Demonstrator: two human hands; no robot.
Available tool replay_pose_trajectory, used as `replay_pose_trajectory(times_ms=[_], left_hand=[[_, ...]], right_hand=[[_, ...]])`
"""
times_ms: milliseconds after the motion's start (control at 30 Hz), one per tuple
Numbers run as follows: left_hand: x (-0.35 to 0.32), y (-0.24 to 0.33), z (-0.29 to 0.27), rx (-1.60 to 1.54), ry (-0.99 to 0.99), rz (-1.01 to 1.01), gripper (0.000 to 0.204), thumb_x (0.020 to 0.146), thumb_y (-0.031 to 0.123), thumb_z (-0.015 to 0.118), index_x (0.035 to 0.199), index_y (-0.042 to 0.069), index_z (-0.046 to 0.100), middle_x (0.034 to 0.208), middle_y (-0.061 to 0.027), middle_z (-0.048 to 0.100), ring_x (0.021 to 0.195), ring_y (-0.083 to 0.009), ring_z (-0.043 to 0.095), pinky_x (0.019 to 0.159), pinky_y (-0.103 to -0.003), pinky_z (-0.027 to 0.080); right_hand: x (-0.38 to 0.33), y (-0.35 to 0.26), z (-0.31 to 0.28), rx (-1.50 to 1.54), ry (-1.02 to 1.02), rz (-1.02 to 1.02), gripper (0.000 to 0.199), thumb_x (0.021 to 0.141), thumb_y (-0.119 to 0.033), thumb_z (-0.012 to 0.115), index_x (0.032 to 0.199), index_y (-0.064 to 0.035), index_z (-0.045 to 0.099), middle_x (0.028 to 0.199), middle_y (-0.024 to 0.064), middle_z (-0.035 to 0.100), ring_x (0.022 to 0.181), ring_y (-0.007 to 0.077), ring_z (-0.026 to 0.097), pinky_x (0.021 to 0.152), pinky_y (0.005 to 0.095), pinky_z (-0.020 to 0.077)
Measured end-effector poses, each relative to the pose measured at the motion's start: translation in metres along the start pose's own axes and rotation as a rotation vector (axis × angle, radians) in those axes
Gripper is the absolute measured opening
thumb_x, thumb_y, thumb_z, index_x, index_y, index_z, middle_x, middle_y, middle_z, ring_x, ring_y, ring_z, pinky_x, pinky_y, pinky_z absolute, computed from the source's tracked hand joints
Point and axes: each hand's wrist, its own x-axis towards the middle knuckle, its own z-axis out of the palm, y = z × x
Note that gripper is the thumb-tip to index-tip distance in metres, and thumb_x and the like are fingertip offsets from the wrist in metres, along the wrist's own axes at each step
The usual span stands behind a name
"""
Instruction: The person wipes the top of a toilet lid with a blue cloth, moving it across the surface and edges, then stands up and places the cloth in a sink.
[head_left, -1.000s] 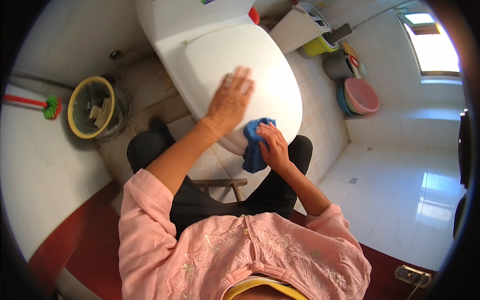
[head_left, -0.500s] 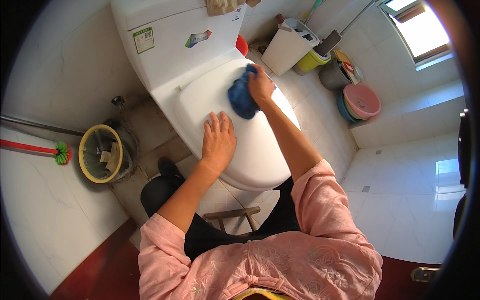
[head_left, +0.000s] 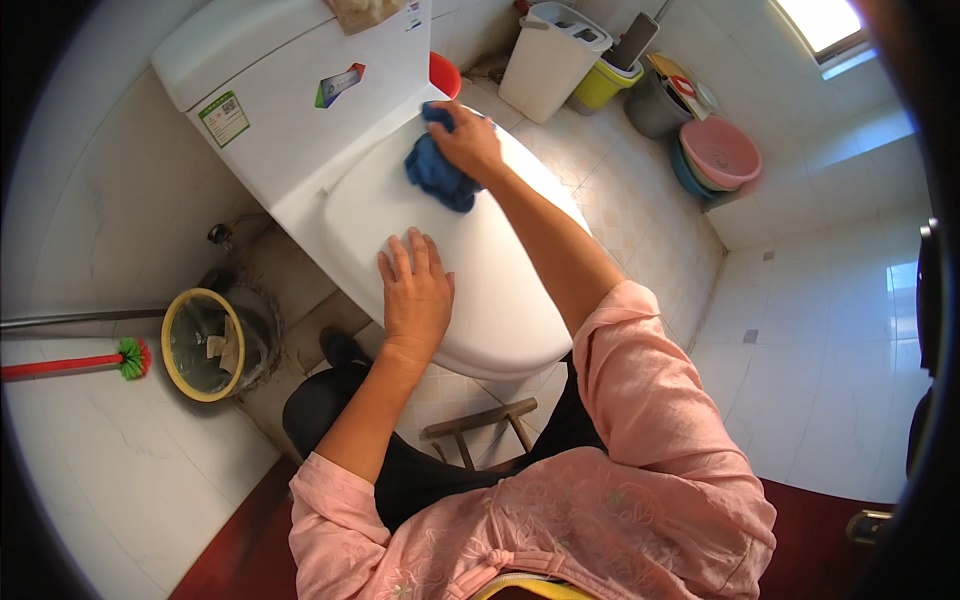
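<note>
Two hands are working on a closed white toilet lid (head_left: 480, 290). The right hand (head_left: 468, 140) is reaching far forward to the back edge of the lid, near the cistern (head_left: 300, 110), with its fingers curled down over a bunched blue cloth (head_left: 438, 172) and pressing it against the lid. The left hand (head_left: 415, 290) is lying flat on the middle of the lid, palm down, fingers spread slightly and holding nothing. Both forearms are coming out of pink sleeves (head_left: 650, 390). A small wooden stool (head_left: 480, 425) is showing between the person's knees, just before the bowl. To the left, a yellow-rimmed waste bin (head_left: 205, 345) is standing on the floor, with a red-handled brush with green bristles (head_left: 125, 358) lying near it. Off to the right, well apart from the toilet, stacked pink and blue basins (head_left: 718, 152) and a white lidded bin (head_left: 550, 55) are standing against the wall.
</note>
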Motion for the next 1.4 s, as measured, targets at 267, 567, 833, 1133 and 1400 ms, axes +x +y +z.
replay_pose_trajectory(times_ms=[267, 567, 833, 1133, 1400], left_hand=[[0.01, 0.001, 0.004, 0.103, 0.118, 0.015, 0.048, 0.085, 0.028, 0.062, 0.121, -0.002, 0.05, 0.124, -0.0172, 0.048, 0.111, -0.0345, 0.047, 0.091, -0.044, 0.045], [0.005, -0.002, 0.023, 0.068, 0.321, 0.024, 0.045, 0.087, 0.024, 0.056, 0.124, 0.0, 0.049, 0.124, -0.0179, 0.048, 0.116, -0.0343, 0.043, 0.097, -0.048, 0.039], [0.0, -0.003, 0.045, 0.002, 0.363, 0.003, 0.042, 0.089, 0.018, 0.052, 0.127, 0.0, 0.047, 0.131, -0.0198, 0.045, 0.125, -0.0373, 0.039, 0.105, -0.052, 0.032], [-0.037, 0.018, 0.053, -0.083, 0.317, -0.011, 0.047, 0.093, 0.016, 0.046, 0.138, 0.004, 0.038, 0.144, -0.0215, 0.035, 0.135, -0.0402, 0.029, 0.111, -0.053, 0.021], [-0.079, 0.025, 0.04, -0.198, 0.204, 0.07, 0.053, 0.095, 0.016, 0.043, 0.145, 0.007, 0.029, 0.151, -0.019, 0.024, 0.14, -0.0378, 0.021, 0.114, -0.05, 0.018]], right_hand=[[-0.041, 0.116, -0.064, 0.147, 0.04, 0.322, 0.053, 0.083, -0.049, 0.058, 0.131, -0.0266, 0.049, 0.118, 0.0176, 0.062, 0.111, 0.035, 0.058, 0.095, 0.0388, 0.0441], [-0.156, 0.147, -0.086, 0.476, 0.231, 0.377, 0.056, 0.084, -0.039, 0.064, 0.133, -0.0206, 0.047, 0.124, 0.0154, 0.059, 0.115, 0.0298, 0.056, 0.097, 0.035, 0.0425], [-0.24, 0.125, -0.072, 0.35, 0.518, 0.407, 0.059, 0.081, -0.033, 0.063, 0.133, -0.0142, 0.044, 0.122, 0.0213, 0.053, 0.113, 0.0375, 0.051, 0.098, 0.0419, 0.0405], [-0.355, 0.063, -0.036, 0.441, 0.558, 0.3, 0.061, 0.081, -0.014, 0.062, 0.137, -0.0127, 0.038, 0.143, 0.0283, 0.031, 0.131, 0.0431, 0.033, 0.109, 0.0437, 0.028], [-0.416, 0.045, -0.058, 1.283, -0.17, 0.658, 0.059, 0.075, -0.005, 0.058, 0.132, -0.0076, 0.044, 0.11, 0.0115, 0.06, 0.095, 0.0249, 0.06, 0.088, 0.0326, 0.0471]])
